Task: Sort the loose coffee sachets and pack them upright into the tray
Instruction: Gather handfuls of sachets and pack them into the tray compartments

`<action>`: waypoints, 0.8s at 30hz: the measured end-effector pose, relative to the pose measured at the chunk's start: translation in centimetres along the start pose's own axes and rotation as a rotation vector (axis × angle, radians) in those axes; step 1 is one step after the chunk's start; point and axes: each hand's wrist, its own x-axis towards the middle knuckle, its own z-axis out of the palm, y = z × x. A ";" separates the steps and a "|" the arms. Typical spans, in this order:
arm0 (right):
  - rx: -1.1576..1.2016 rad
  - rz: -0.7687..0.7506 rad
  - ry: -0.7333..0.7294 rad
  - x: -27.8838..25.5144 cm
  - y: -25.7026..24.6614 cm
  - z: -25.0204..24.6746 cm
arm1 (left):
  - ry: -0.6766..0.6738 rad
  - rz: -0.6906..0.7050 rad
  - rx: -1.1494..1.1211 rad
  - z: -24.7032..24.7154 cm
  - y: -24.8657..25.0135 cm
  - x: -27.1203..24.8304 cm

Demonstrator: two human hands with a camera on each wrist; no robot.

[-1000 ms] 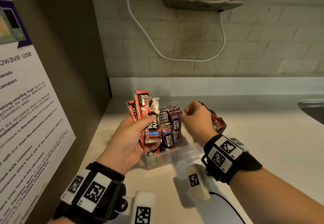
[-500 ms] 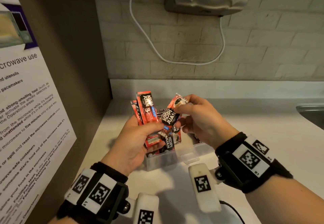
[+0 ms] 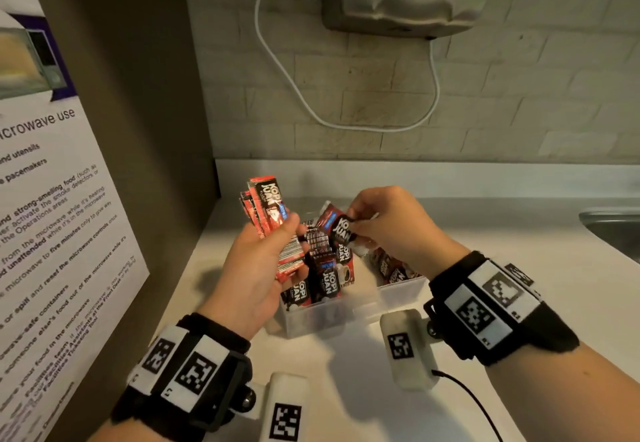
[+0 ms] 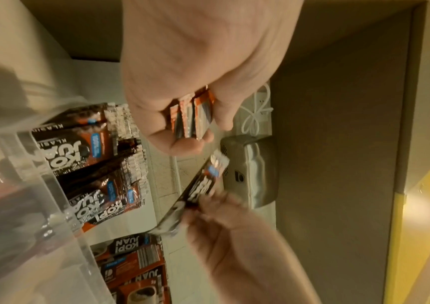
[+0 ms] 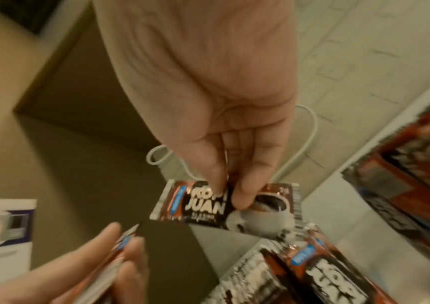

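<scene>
Partway through: several red-and-black foil coffee sachets (image 3: 325, 279) already stand in the clear plastic tray (image 3: 311, 320) on the pale desk (image 3: 346, 389). The left hand (image 3: 256, 268) grips a fanned bunch of sachets (image 3: 266, 209); the right hand (image 3: 391, 230) pinches one sachet (image 3: 337, 225) above the tray, still unpacked.

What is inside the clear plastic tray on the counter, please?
The clear plastic tray holds upright Kopi Juan sachets on its left side and more to the right. Its floor is covered, and the right hand hides part.
</scene>
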 end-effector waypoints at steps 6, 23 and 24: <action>0.365 0.408 0.011 1.1 3.6 2.2 | 0.109 -0.074 -0.107 -1.5 0.5 0.1; 0.217 0.497 -0.072 2.8 6.4 4.6 | 0.109 -0.100 -0.085 -1.7 -0.1 0.0; 0.214 0.496 -0.072 2.8 6.5 4.6 | 0.104 -0.107 -0.085 -1.7 -0.2 0.0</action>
